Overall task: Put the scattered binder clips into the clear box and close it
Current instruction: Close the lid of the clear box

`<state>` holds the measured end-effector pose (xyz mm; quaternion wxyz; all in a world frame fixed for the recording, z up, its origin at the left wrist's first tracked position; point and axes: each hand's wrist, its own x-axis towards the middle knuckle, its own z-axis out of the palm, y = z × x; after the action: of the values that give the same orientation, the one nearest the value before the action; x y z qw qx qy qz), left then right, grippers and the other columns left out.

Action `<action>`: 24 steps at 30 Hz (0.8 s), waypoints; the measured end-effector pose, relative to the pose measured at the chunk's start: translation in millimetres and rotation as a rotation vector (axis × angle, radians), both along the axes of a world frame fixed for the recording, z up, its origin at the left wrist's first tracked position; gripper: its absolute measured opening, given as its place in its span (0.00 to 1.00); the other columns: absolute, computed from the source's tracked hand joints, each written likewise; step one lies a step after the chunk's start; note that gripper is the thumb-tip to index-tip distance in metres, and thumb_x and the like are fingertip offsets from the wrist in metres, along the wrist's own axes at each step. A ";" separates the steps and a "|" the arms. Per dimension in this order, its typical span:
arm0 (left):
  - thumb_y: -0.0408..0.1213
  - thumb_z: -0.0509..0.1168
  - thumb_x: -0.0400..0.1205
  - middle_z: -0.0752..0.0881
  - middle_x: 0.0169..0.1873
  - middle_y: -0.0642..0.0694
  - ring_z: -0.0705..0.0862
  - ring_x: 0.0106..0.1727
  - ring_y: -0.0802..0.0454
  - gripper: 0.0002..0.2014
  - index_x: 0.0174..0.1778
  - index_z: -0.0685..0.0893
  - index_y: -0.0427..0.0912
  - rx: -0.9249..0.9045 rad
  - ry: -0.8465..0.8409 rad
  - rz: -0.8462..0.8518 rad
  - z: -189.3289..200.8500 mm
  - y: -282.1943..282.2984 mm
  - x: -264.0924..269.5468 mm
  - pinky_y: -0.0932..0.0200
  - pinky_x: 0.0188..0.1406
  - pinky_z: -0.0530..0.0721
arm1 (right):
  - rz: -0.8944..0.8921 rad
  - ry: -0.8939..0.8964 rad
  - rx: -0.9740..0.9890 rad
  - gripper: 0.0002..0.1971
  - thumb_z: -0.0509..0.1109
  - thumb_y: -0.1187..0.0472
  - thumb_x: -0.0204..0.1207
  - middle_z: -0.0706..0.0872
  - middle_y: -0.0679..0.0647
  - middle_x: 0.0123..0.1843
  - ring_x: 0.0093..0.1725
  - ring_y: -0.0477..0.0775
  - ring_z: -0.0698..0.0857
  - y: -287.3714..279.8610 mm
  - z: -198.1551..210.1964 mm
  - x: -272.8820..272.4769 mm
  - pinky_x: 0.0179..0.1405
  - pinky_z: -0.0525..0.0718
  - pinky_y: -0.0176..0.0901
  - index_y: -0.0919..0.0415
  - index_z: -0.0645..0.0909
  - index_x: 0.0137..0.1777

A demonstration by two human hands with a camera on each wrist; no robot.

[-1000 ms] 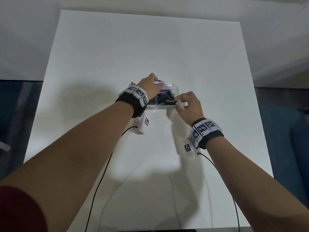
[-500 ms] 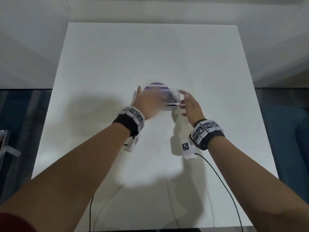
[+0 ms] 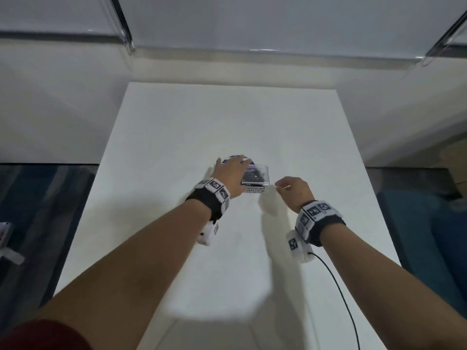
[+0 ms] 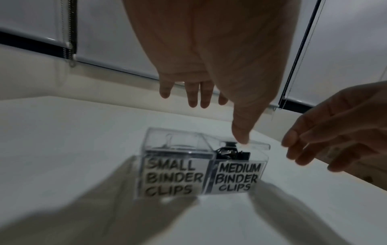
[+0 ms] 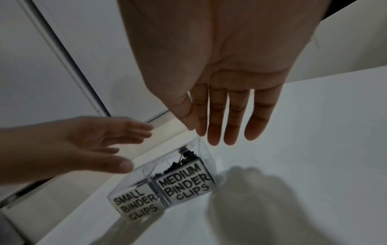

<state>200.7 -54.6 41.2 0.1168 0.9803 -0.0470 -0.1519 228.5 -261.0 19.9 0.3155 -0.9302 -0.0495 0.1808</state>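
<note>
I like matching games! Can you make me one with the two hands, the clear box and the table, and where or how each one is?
1. left hand
2. right hand
3. clear box
4. table

A. white, with the box on it
B. beside the box, apart from it
C. holds black clips
D. spread open over the box

Pairs: 1-D, 2-B, 3-C, 4-A

Small rectangular clear box (image 4: 201, 159): glossy transparent plastic, white paper labels. Black binder clips (image 4: 232, 151) inside: shiny metal handles. White table (image 3: 227, 122): smooth, matt.
</note>
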 end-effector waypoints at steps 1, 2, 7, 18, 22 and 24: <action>0.50 0.69 0.76 0.56 0.83 0.47 0.55 0.83 0.48 0.40 0.81 0.55 0.49 0.008 0.002 -0.019 -3.2 -4.3 9.8 0.34 0.81 0.51 | 0.006 -0.012 -0.011 0.10 0.65 0.63 0.77 0.90 0.58 0.53 0.53 0.59 0.86 5.6 -0.9 0.3 0.55 0.81 0.44 0.61 0.87 0.53; 0.50 0.70 0.75 0.59 0.82 0.47 0.57 0.83 0.48 0.40 0.80 0.57 0.49 0.022 0.013 -0.046 -6.1 -8.2 15.5 0.33 0.81 0.53 | 0.010 -0.018 -0.020 0.10 0.65 0.63 0.77 0.90 0.58 0.54 0.53 0.59 0.86 10.0 -4.2 -2.7 0.55 0.82 0.45 0.60 0.87 0.53; 0.42 0.62 0.79 0.85 0.58 0.46 0.83 0.59 0.43 0.14 0.60 0.82 0.48 -0.138 -0.080 -0.039 -16.9 -8.0 28.8 0.47 0.61 0.80 | -0.088 -0.134 0.082 0.11 0.64 0.63 0.78 0.86 0.57 0.55 0.49 0.58 0.86 16.6 -35.1 -22.4 0.52 0.84 0.48 0.58 0.86 0.55; 0.43 0.68 0.76 0.86 0.54 0.47 0.84 0.52 0.46 0.15 0.59 0.80 0.49 -0.248 -0.064 -0.081 -21.7 14.2 61.9 0.52 0.53 0.82 | -0.225 -0.394 0.266 0.08 0.70 0.57 0.74 0.84 0.54 0.46 0.46 0.55 0.84 35.0 -55.1 12.7 0.43 0.84 0.49 0.54 0.85 0.53; 0.39 0.59 0.82 0.88 0.52 0.44 0.82 0.44 0.49 0.12 0.57 0.84 0.46 -0.394 -0.047 0.083 -19.1 20.5 74.5 0.56 0.49 0.80 | -0.207 -0.337 0.169 0.10 0.70 0.55 0.73 0.82 0.56 0.51 0.52 0.58 0.82 45.6 -59.8 24.5 0.50 0.84 0.57 0.53 0.86 0.53; 0.39 0.58 0.83 0.88 0.51 0.44 0.80 0.35 0.52 0.12 0.57 0.85 0.46 -0.424 -0.028 0.106 -19.5 21.5 79.3 0.60 0.41 0.79 | -0.202 -0.269 0.073 0.12 0.73 0.52 0.71 0.79 0.57 0.55 0.57 0.59 0.79 52.2 -58.1 32.7 0.54 0.82 0.58 0.52 0.86 0.53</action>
<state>279.9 -33.2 21.7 0.3276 0.9369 -0.0281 -0.1187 261.2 -208.9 -38.2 0.3561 -0.9342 -0.0043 0.0200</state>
